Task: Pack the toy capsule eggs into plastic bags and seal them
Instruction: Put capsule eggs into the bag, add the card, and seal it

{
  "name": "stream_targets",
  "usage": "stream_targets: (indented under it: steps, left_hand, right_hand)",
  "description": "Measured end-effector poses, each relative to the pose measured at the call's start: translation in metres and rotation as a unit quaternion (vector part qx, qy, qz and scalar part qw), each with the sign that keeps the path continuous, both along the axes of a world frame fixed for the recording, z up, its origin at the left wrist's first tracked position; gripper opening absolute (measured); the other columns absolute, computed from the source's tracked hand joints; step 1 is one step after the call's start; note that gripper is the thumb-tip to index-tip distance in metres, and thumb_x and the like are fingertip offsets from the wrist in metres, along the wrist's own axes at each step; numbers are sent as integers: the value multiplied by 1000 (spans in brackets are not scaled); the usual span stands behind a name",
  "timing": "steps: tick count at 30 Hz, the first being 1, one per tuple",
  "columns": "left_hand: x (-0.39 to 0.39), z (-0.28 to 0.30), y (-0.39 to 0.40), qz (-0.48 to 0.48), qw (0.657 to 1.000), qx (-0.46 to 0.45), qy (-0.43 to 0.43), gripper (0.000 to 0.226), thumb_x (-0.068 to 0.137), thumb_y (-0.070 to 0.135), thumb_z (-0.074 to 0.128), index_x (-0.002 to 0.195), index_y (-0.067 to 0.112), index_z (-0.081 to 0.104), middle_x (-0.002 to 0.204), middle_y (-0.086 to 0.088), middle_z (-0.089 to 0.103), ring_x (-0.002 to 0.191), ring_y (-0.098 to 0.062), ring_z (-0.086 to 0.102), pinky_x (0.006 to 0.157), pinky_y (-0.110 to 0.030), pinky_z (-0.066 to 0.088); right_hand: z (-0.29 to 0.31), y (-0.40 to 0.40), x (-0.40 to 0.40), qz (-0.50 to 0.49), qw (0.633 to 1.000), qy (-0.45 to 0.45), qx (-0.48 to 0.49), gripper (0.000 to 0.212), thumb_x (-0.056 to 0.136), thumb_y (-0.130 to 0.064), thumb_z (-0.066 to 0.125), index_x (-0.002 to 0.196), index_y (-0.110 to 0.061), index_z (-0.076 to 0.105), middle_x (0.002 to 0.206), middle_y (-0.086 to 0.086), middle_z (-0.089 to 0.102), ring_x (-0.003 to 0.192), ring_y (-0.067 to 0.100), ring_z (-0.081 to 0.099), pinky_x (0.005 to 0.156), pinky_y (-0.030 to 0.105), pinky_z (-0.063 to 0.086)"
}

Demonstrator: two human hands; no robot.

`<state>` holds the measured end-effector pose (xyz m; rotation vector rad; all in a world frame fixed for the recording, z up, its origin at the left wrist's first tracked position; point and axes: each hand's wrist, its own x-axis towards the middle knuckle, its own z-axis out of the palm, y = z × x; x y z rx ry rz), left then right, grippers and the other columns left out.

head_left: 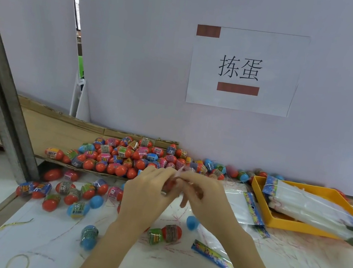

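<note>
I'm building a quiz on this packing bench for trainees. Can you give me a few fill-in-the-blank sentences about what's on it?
1. The stack of plastic bags lies in a tray coloured ____.
2. Both hands, left and right, meet in front of the heap of ____.
3. The heap of capsule eggs rests on a flattened sheet of ____.
4. The paper sign hangs on the ____.

Missing words: yellow; capsule eggs; cardboard; wall

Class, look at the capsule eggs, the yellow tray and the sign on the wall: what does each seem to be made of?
Capsule eggs: likely glossy hard plastic, with highlights on the shells and printed film bands. Yellow tray: probably moulded plastic, with a smooth, even-coloured rim. Sign: matte white paper, thin, with a slightly lifted edge.
</note>
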<state>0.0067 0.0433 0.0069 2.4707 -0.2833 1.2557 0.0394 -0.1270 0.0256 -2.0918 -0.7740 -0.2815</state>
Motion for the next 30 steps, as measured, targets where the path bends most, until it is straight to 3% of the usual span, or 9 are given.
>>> stream_targets:
  steps: [3,6,8,12,16,21,23,26,30]
  left_hand:
    - [1,-2,2,-21,1000,11,-8,20,94,39,65,100,24,77,85,13,72,75,-10,61,46,-25,51]
    - [1,-5,5,-23,1000,4,20,19,85,23,83,104,23,79,91,10,75,82,-14,66,52,-30,57]
    - [0,-3,4,-30,999,-21,37,24,82,24,84,105,22,77,91,10,74,81,-13,66,53,-30,57]
    - [-1,2,2,-61,992,-55,96,42,84,66,69,104,30,72,84,20,64,75,-5,58,55,-22,52]
    - [2,0,5,-96,967,-121,203,73,70,97,51,107,37,69,86,19,69,80,-3,64,70,-30,59]
    - [6,-1,10,-112,952,-231,166,41,75,72,68,97,38,68,87,26,70,80,1,67,68,-13,53]
    - [6,-1,15,-87,948,-265,152,37,76,70,70,98,40,66,87,27,70,82,3,68,69,-13,54]
    - [7,0,18,-64,946,-289,134,32,78,68,72,93,41,66,90,31,69,84,4,67,72,-14,54]
    - [7,-1,18,-51,948,-282,140,33,78,69,73,92,40,65,91,33,68,84,4,66,69,-15,53]
  right_hand:
    - [-1,10,-13,64,996,55,-30,36,109,-43,43,106,-24,74,85,-9,73,65,9,70,71,28,55]
    - [-2,14,-15,91,993,75,-14,27,106,-37,55,111,-20,75,103,-11,72,66,11,72,72,38,59]
    - [0,10,-11,88,993,82,5,22,105,-29,59,109,-19,78,99,-7,74,64,14,73,70,39,60]
    - [2,3,-8,25,991,89,92,21,106,-25,57,97,-28,75,80,-11,74,56,17,71,50,21,52]
    - [-1,1,-2,-43,994,8,96,16,105,-22,58,100,-32,70,85,-20,70,75,6,70,59,14,53]
    - [3,4,-6,-62,985,-79,140,17,100,-20,66,107,-33,58,99,-15,68,62,10,65,53,14,48]
    - [8,3,-6,-40,986,-24,163,16,96,-24,73,99,-30,59,95,-13,66,62,11,64,55,20,52]
    - [14,-9,-2,121,982,144,17,9,92,-29,77,95,-21,74,89,-8,72,68,6,66,64,21,55]
    - [11,-15,-2,187,949,183,-178,23,86,-40,83,105,-29,79,101,-11,74,87,0,64,74,15,49]
